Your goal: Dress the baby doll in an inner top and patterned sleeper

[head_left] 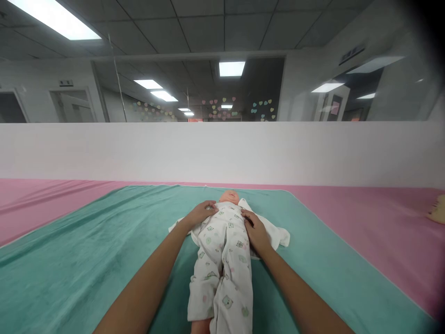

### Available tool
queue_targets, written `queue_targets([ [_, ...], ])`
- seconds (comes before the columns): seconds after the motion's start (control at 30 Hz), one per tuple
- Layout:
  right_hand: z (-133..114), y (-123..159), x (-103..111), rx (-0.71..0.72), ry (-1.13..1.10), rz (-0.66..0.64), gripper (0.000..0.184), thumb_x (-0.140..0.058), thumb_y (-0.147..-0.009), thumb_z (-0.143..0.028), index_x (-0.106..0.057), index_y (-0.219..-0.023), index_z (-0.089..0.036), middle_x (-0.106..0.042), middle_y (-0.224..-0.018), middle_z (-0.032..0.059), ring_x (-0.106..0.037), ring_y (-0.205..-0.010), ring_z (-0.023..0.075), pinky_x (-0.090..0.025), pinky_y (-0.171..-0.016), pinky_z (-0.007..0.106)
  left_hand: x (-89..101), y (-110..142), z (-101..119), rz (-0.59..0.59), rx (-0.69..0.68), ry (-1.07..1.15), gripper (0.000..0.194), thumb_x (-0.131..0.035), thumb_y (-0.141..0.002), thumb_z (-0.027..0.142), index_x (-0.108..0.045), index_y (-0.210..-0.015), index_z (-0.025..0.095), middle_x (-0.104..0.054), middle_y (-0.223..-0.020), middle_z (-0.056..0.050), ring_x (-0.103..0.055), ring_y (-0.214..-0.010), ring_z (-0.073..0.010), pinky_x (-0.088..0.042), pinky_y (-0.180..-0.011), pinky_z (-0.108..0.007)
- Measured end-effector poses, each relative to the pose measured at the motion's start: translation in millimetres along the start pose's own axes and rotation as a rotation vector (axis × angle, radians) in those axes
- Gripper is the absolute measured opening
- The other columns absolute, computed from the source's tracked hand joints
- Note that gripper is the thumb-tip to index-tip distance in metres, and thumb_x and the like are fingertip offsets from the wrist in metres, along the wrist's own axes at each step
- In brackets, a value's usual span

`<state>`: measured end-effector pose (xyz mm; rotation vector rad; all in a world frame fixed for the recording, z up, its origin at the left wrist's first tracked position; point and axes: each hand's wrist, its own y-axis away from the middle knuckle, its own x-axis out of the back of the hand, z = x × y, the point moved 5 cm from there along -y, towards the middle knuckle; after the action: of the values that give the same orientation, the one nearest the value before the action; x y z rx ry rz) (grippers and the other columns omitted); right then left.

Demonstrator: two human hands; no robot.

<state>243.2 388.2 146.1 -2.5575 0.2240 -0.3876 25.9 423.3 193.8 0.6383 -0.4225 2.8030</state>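
A baby doll [229,197] lies on its back on a teal sheet [114,250], its head at the far end. Printed white baby pants [225,236] cover it from the legs up to the chest, and a bare lower leg shows at the near left. My left hand [200,213] grips the left edge of the pants near the top, its fingers bent over the fabric. On the other side my right hand [256,229] holds the upper right edge, fingers curled against it. Under the doll a white garment [276,232] spreads out to both sides.
A pink cover [375,222] lies beneath the teal sheet and shows on both sides. Beyond it stands a low white wall [222,153] with windows above. A pale yellowish object [437,209] is partly in view at the right edge.
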Motion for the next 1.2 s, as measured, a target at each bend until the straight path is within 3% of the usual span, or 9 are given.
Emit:
queue_targets([
  [0.13,13,-4,-2,-0.093,-0.118,-0.048,0.025,-0.046,-0.077,-0.030,-0.060,-0.098,-0.025,-0.052,-0.126,-0.0008,-0.043,-0.118,0.0181,-0.028,-0.105,0.035,-0.3,0,3,-0.086,0.065,0.066,0.034,-0.051,-0.075,0.052,-0.065,-0.094,0.027,-0.050,-0.129,-0.004,-0.049,-0.114,-0.0259,-0.045,-0.087,-0.034],
  [0.27,20,-7,0,-0.159,-0.162,0.008,0.028,-0.045,-0.080,-0.040,-0.061,-0.097,-0.024,-0.057,-0.118,0.0013,-0.048,-0.112,0.0193,-0.031,-0.101,0.035,0.4,-2,3,-0.096,0.024,0.010,0.026,-0.053,-0.072,0.046,-0.065,-0.083,0.025,-0.047,-0.133,-0.001,-0.046,-0.117,-0.0263,-0.046,-0.084,-0.031],
  [0.4,18,-9,3,-0.151,-0.009,0.073,0.025,-0.045,-0.080,-0.039,-0.062,-0.093,-0.025,-0.061,-0.108,0.0013,-0.051,-0.104,0.0195,-0.034,-0.097,0.035,3.6,-4,1,-0.142,0.013,-0.002,0.023,-0.057,-0.069,0.042,-0.065,-0.081,0.024,-0.049,-0.131,-0.002,-0.050,-0.111,-0.0266,-0.047,-0.079,-0.029],
  [0.6,16,-16,3,-0.107,0.071,-0.020,0.019,-0.050,-0.077,-0.038,-0.060,-0.081,-0.022,-0.057,-0.110,0.0024,-0.050,-0.103,0.0185,-0.038,-0.091,0.033,4.8,-16,-4,-0.135,-0.051,-0.215,0.020,-0.050,-0.074,0.042,-0.058,-0.075,0.023,-0.057,-0.119,0.000,-0.053,-0.102,-0.0236,-0.044,-0.076,-0.028],
  [0.77,19,-19,4,-0.123,0.165,-0.058,0.016,-0.049,-0.077,-0.035,-0.054,-0.072,-0.020,-0.057,-0.103,0.0017,-0.051,-0.095,0.0172,-0.039,-0.084,0.032,-3.0,-29,-18,0.072,-0.084,-0.370,0.021,-0.041,-0.082,0.042,-0.049,-0.079,0.022,-0.062,-0.092,-0.002,-0.056,-0.086,-0.0207,-0.041,-0.071,-0.029],
  [0.87,18,-20,5,-0.107,0.314,0.006,0.018,-0.045,-0.079,-0.036,-0.051,-0.071,-0.020,-0.055,-0.088,0.0022,-0.050,-0.080,0.0164,-0.039,-0.073,0.031,-6.4,-32,-26,0.192,-0.040,-0.457,0.021,-0.039,-0.084,0.042,-0.048,-0.087,0.023,-0.062,-0.084,-0.003,-0.056,-0.078,-0.0203,-0.038,-0.065,-0.028],
  [0.97,16,-21,6,-0.059,0.425,0.105,0.018,-0.041,-0.082,-0.034,-0.049,-0.073,-0.020,-0.051,-0.083,0.0028,-0.048,-0.077,0.0168,-0.038,-0.072,0.032,-8.3,-32,-28,0.221,-0.032,-0.531,0.025,-0.038,-0.085,0.044,-0.049,-0.089,0.023,-0.061,-0.077,-0.003,-0.055,-0.073,-0.0203,-0.036,-0.061,-0.027],
  [1.07,16,-22,4,-0.017,0.463,0.133,0.017,-0.039,-0.082,-0.031,-0.046,-0.072,-0.020,-0.049,-0.082,0.0036,-0.047,-0.078,0.0178,-0.038,-0.073,0.032,-9.1,-31,-32,0.223,-0.078,-0.494,0.023,-0.038,-0.086,0.042,-0.051,-0.091,0.024,-0.062,-0.086,-0.001,-0.056,-0.078,-0.0193,-0.039,-0.065,-0.027],
  [1.2,17,-19,5,-0.029,0.443,0.170,0.009,-0.043,-0.079,-0.029,-0.044,-0.079,-0.020,-0.046,-0.085,0.0034,-0.046,-0.073,0.0169,-0.039,-0.068,0.031,-10.8,-22,-36,0.301,-0.252,-0.538,0.022,-0.038,-0.084,0.020,-0.052,-0.102,0.022,-0.058,-0.107,-0.003,-0.052,-0.097,-0.0187,-0.041,-0.081,-0.030],
])
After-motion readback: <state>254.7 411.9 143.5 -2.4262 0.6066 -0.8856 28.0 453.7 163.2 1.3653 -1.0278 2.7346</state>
